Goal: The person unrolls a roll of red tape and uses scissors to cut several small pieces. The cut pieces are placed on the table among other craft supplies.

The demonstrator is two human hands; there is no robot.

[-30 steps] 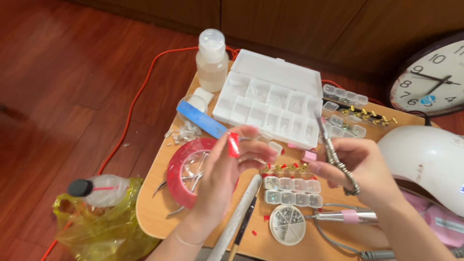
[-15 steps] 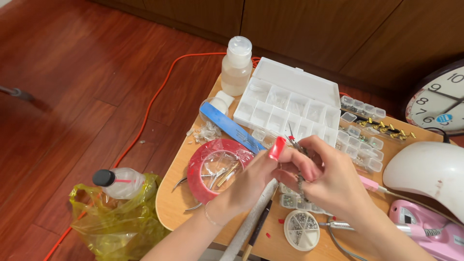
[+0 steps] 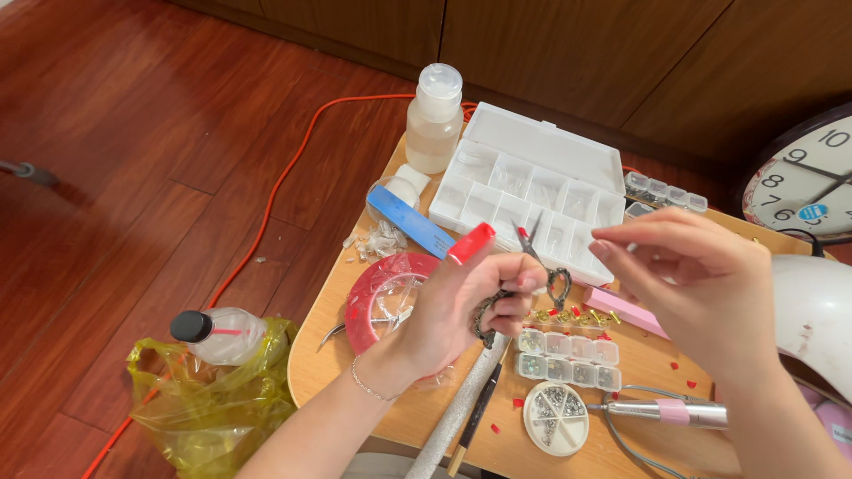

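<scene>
My left hand (image 3: 444,315) is shut on a pair of small scissors (image 3: 531,244) with ornate dark handles. Their blades point up over the white compartment box (image 3: 541,146). A long red nail tip (image 3: 471,242) sits on that hand's raised index finger. My right hand (image 3: 710,275) hovers just right of the scissors with thumb and fingers pinched together. Whether anything tiny sits between them is unclear.
On the small wooden table (image 3: 324,364) lie a red ring dish (image 3: 368,297), a blue file (image 3: 410,222), a pink block (image 3: 626,312), bead trays (image 3: 568,357), a round gem wheel (image 3: 555,417) and a drill pen (image 3: 657,411). Around these are a bottle (image 3: 433,120), a white lamp (image 3: 821,306), a clock (image 3: 799,182) and a yellow bag (image 3: 213,408).
The scissors have passed from my right hand into my left. My right hand has drawn away to the right with pinched fingers. The view has shifted slightly.
</scene>
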